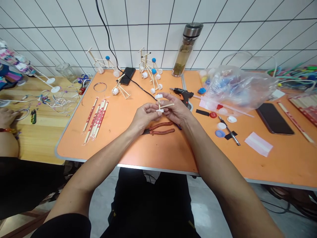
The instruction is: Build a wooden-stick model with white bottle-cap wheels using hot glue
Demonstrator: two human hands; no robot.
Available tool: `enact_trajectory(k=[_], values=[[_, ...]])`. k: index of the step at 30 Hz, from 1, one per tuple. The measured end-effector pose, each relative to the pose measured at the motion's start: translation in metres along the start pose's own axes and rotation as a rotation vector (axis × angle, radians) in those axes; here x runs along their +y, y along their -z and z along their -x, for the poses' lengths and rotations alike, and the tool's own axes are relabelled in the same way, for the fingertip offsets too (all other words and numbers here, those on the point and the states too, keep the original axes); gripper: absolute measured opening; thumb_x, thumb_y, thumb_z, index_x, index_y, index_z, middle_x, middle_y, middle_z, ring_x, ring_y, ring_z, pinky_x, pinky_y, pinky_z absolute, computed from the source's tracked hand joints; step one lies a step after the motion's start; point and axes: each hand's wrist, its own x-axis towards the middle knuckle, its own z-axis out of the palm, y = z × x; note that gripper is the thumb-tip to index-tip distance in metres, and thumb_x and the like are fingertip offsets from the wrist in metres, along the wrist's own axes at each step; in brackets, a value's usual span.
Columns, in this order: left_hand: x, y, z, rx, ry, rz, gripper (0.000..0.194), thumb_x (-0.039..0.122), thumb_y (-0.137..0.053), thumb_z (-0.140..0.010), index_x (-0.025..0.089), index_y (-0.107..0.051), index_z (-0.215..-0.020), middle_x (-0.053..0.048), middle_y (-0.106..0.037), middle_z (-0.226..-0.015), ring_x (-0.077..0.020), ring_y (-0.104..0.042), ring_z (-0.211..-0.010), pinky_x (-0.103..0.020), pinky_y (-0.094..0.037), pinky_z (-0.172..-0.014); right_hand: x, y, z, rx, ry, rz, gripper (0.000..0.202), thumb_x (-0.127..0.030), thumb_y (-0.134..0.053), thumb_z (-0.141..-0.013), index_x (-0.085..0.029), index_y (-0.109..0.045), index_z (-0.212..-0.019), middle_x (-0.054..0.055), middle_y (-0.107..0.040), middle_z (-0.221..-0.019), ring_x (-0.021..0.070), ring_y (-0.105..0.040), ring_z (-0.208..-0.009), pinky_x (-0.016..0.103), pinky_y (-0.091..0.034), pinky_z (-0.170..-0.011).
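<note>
A small stick frame [167, 106] with white bottle caps at its ends is held over the middle of the orange table. My left hand [146, 116] pinches it near the lower cap, thumb and fingers together. From the other side, the fingers of my right hand [177, 110] close round the upper cap and sticks. Below my hands lie pliers [162, 129] with red-brown handles, partly behind my right wrist. A black and orange glue gun [183, 95] rests just beyond my right hand. Some of the fingertips' contact with the frame is hidden.
Stick models [151, 67] with caps and blue balls stand along the tiled wall beside a phone [127, 76] and a tea bottle [185, 49]. Wrapped chopsticks [99, 119] lie left. Right are a plastic bag [240, 86], loose caps, a pen [229, 130] and another phone [274, 118]. Another person's hand [8, 117] is far left.
</note>
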Motion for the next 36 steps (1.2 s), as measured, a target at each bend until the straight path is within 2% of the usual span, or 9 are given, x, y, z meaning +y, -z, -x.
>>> enact_trajectory(k=[3, 9, 15, 22, 26, 29, 32, 36], values=[[0.001, -0.001, 0.000, -0.001, -0.002, -0.009, 0.051, 0.037, -0.108, -0.063, 0.016, -0.077, -0.098, -0.002, -0.081, -0.087, -0.0133, -0.075, -0.079, -0.027, -0.061, -0.077, 0.000, 0.000, 0.001, 0.007, 0.004, -0.008, 0.067, -0.023, -0.110, -0.056, -0.018, -0.077, -0.114, -0.005, -0.069, -0.072, 0.0028, -0.041, -0.053, 0.012, -0.030, -0.045], [0.003, -0.003, 0.002, 0.001, 0.024, 0.016, 0.050, 0.037, -0.108, -0.065, 0.015, -0.079, -0.099, -0.006, -0.085, -0.095, -0.0154, -0.078, -0.083, -0.028, -0.063, -0.078, 0.002, -0.001, 0.001, 0.033, 0.019, -0.041, 0.063, -0.021, -0.107, -0.058, -0.017, -0.076, -0.112, -0.001, -0.077, -0.081, 0.0026, -0.046, -0.054, 0.012, -0.033, -0.046], [0.007, -0.001, 0.002, 0.001, 0.083, 0.086, 0.041, 0.033, -0.104, -0.072, 0.016, -0.081, -0.101, -0.008, -0.087, -0.100, -0.0150, -0.081, -0.083, -0.026, -0.064, -0.077, 0.001, -0.005, 0.004, 0.060, 0.029, -0.035, 0.061, -0.024, -0.108, -0.056, -0.018, -0.076, -0.107, -0.004, -0.072, -0.078, 0.0023, -0.044, -0.055, 0.013, -0.034, -0.047], [0.010, 0.002, -0.003, 0.001, 0.138, 0.137, 0.032, 0.027, -0.098, -0.077, 0.017, -0.079, -0.101, -0.006, -0.086, -0.095, -0.0129, -0.081, -0.079, -0.023, -0.066, -0.078, 0.003, -0.007, 0.005, 0.119, 0.053, -0.034, 0.066, -0.026, -0.108, -0.053, -0.021, -0.074, -0.109, -0.008, -0.065, -0.071, 0.0039, -0.044, -0.057, 0.015, -0.033, -0.049], [0.009, 0.003, -0.003, -0.009, 0.106, 0.112, 0.038, 0.031, -0.100, -0.075, 0.017, -0.077, -0.102, -0.006, -0.087, -0.099, -0.0138, -0.083, -0.081, -0.024, -0.067, -0.080, 0.003, -0.011, 0.006, 0.161, 0.090, -0.024, 0.070, -0.026, -0.108, -0.050, -0.021, -0.073, -0.111, -0.007, -0.069, -0.073, 0.0045, -0.043, -0.057, 0.017, -0.031, -0.050], [0.007, 0.004, -0.003, 0.003, 0.068, 0.084, 0.051, 0.034, -0.105, -0.069, 0.017, -0.075, -0.106, -0.005, -0.086, -0.100, -0.0139, -0.082, -0.081, -0.025, -0.067, -0.081, 0.003, -0.014, 0.007, 0.190, 0.118, -0.011, 0.066, -0.028, -0.107, -0.053, -0.021, -0.073, -0.109, -0.007, -0.068, -0.071, 0.0051, -0.042, -0.057, 0.018, -0.030, -0.051], [0.005, 0.004, -0.005, 0.038, 0.036, 0.054, 0.065, 0.038, -0.110, -0.061, 0.019, -0.072, -0.110, -0.002, -0.085, -0.096, -0.0140, -0.081, -0.078, -0.026, -0.066, -0.079, 0.005, -0.015, 0.007, 0.220, 0.131, 0.010, 0.058, -0.029, -0.104, -0.057, -0.023, -0.071, -0.104, -0.008, -0.066, -0.070, 0.0052, -0.041, -0.056, 0.019, -0.029, -0.050], [0.004, 0.005, -0.007, 0.066, 0.004, 0.009, 0.070, 0.043, -0.111, -0.057, 0.020, -0.071, -0.109, 0.001, -0.083, -0.091, -0.0136, -0.080, -0.075, -0.027, -0.064, -0.077, 0.008, -0.017, 0.006, 0.234, 0.133, 0.016, 0.059, -0.029, -0.107, -0.055, -0.022, -0.069, -0.101, -0.008, -0.067, -0.073, 0.0044, -0.042, -0.055, 0.019, -0.029, -0.050]])
